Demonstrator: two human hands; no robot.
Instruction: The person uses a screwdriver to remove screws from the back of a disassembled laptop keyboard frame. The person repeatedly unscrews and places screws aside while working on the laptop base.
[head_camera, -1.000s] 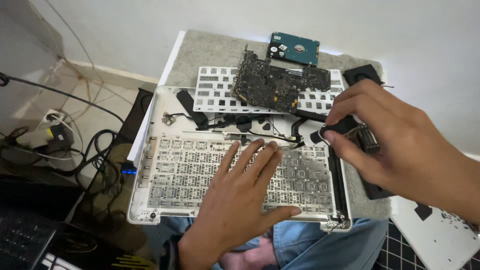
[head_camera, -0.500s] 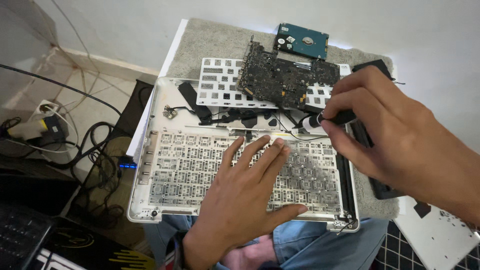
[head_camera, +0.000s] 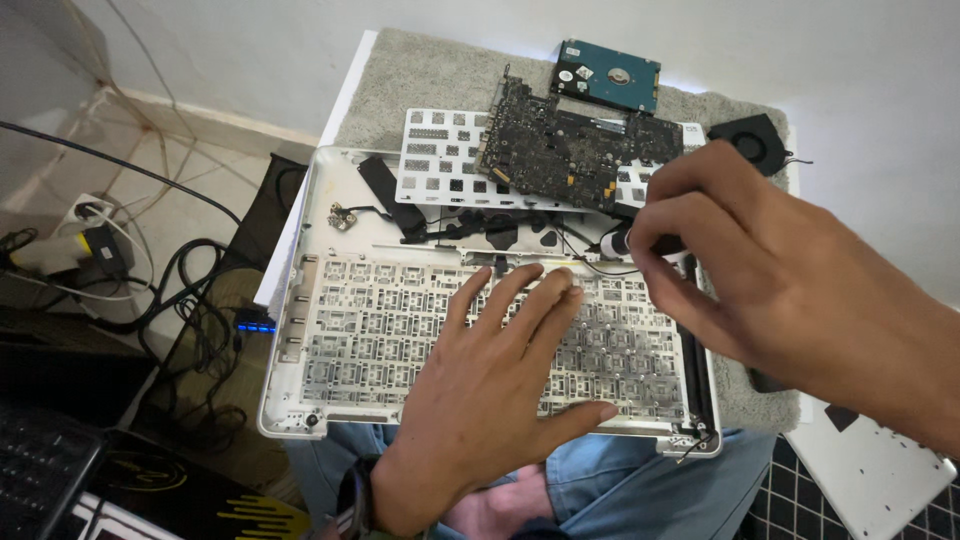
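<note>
The left hand (head_camera: 490, 385) lies flat, fingers spread, on the bare metal keyboard backplate (head_camera: 370, 330) of the opened silver laptop case (head_camera: 300, 400), which rests across the person's lap in the centre of the frame. The right hand (head_camera: 790, 290) is closed around a dark-handled tool (head_camera: 625, 241), apparently a screwdriver, with its end near the thin black cables (head_camera: 590, 262) at the upper right corner of the backplate; whether the tip touches anything cannot be told. Just above, a dark logic board (head_camera: 570, 155) lies loose on a white perforated key frame (head_camera: 440, 160), with a teal hard drive (head_camera: 608, 76) and a black fan (head_camera: 752, 138) toward the upper right on a grey mat (head_camera: 420, 75). A slip of the tool could likely nick or tear those cables. Since the case sits on the knees rather than a firm surface, a shift could tip it, and the loose board could slide off the frame.
</note>
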